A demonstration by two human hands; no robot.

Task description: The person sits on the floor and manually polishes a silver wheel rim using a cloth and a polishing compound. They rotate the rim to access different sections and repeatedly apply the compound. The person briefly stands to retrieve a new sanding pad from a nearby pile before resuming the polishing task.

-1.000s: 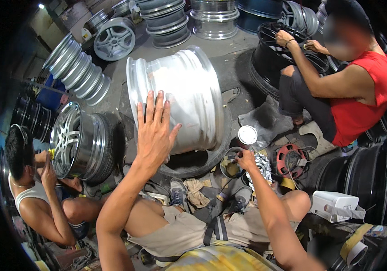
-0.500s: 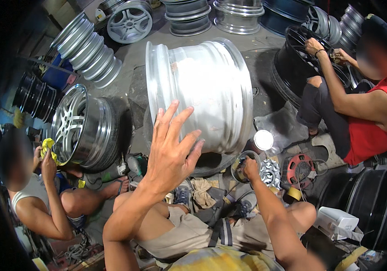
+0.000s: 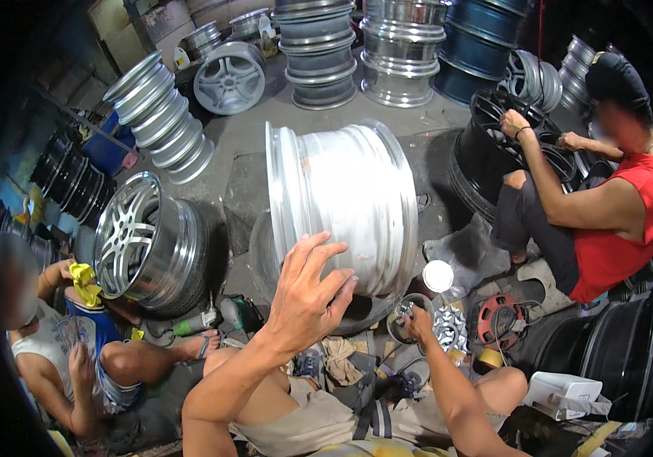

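Note:
In front of me a large silver-white wheel rim [image 3: 357, 190] lies on its side, its lower part resting by a tyre [image 3: 262, 251]. My left hand [image 3: 307, 293] is raised before the barrel of this rim with fingers spread and nothing in them; I cannot tell if the fingertips touch the metal. Lower right, my right hand [image 3: 420, 325] is at a round metal can [image 3: 398, 324], its fingers bent together at the can's opening. Whatever they grip is hidden. Beside the can are a white-topped tub [image 3: 438, 276] and shiny crumpled foil-like material [image 3: 450, 329].
On the right a person in a red top [image 3: 620, 228] works on a black rim [image 3: 486, 152]. At left another person holds a yellow cloth [image 3: 85, 285] beside a polished spoked wheel [image 3: 128, 236]. Stacked rims [image 3: 319, 61] stand behind. A red reel [image 3: 500, 320] and a beige rag [image 3: 342, 362] lie nearby.
The view has tilted up, so the scene sits lower. My left hand stays spread before the rim, and my right hand remains at the can. The left person's one hand has lowered from the cloth.

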